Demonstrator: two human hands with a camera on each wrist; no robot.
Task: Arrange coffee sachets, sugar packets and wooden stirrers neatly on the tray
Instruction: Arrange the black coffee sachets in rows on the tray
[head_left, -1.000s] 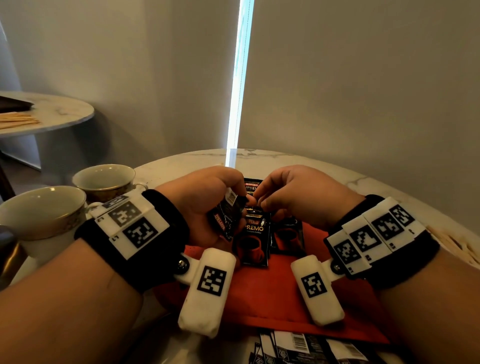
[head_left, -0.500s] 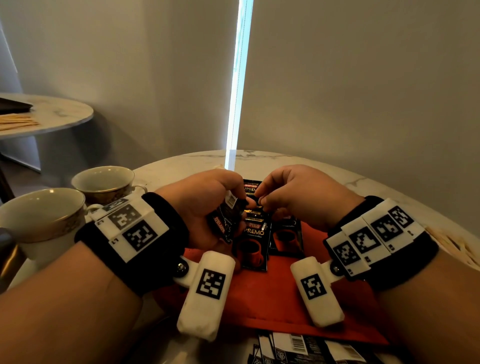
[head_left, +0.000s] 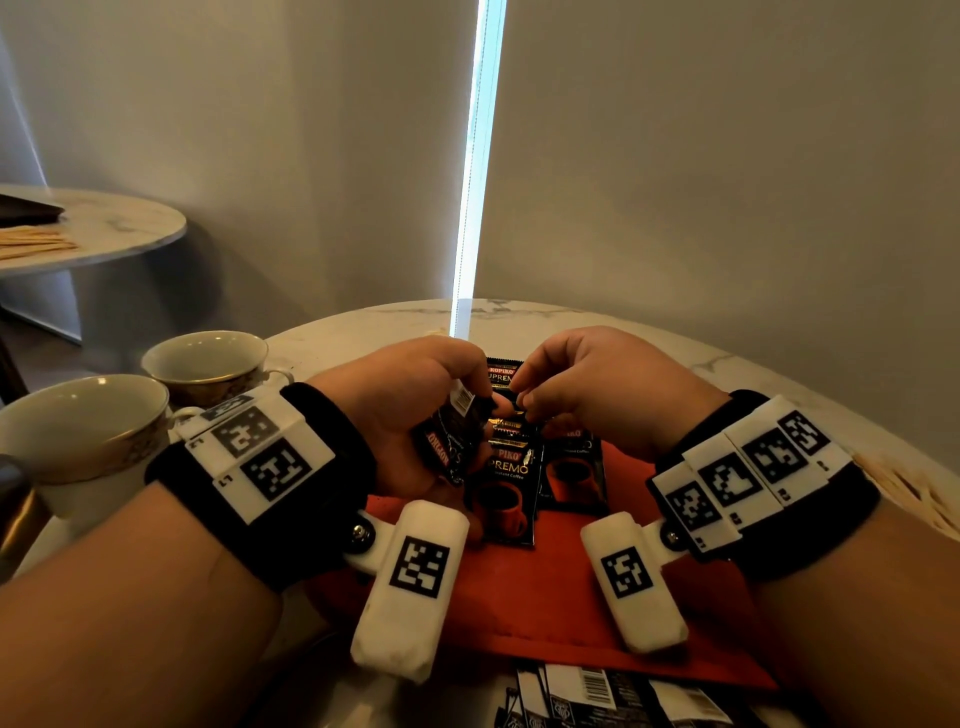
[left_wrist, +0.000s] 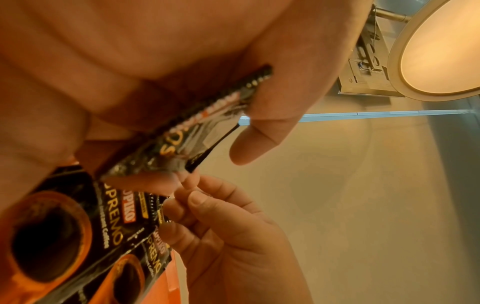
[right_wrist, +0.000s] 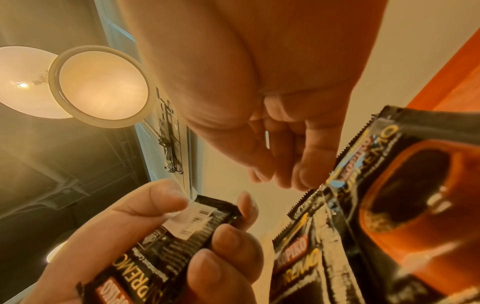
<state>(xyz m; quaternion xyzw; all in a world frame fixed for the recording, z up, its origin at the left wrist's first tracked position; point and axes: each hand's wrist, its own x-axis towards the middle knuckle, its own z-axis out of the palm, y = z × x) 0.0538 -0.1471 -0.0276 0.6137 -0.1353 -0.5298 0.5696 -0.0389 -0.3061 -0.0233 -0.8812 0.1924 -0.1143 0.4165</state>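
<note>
While the left hand (head_left: 415, 410) grips a small stack of coffee sachets (head_left: 449, 441), fingers and thumb curled round it, the right hand (head_left: 587, 389) hovers at centre frame with its fingertips (left_wrist: 197, 200) drawn together at the top edge of a sachet lying on the tray (head_left: 545, 597). Whether they actually pinch that edge or only touch it, I cannot tell; the right wrist view shows the fingers curled just above the serrated edge, holding nothing plainly.

Two sachets (head_left: 506, 488) lie face up, side by side, on the red tray in the middle of the head view, with another partly hidden behind the hands. More sachets (head_left: 597, 696) wait at the lower edge, off the tray. Wooden stirrers (head_left: 909, 499) lie at the right edge on the table (head_left: 363, 327).

By my judgement the step in hand is laying out the coffee row. Next, the right hand should draw one sachet from the held stack and set it beside the others, edges aligned. Sugar packets are not visible.
</note>
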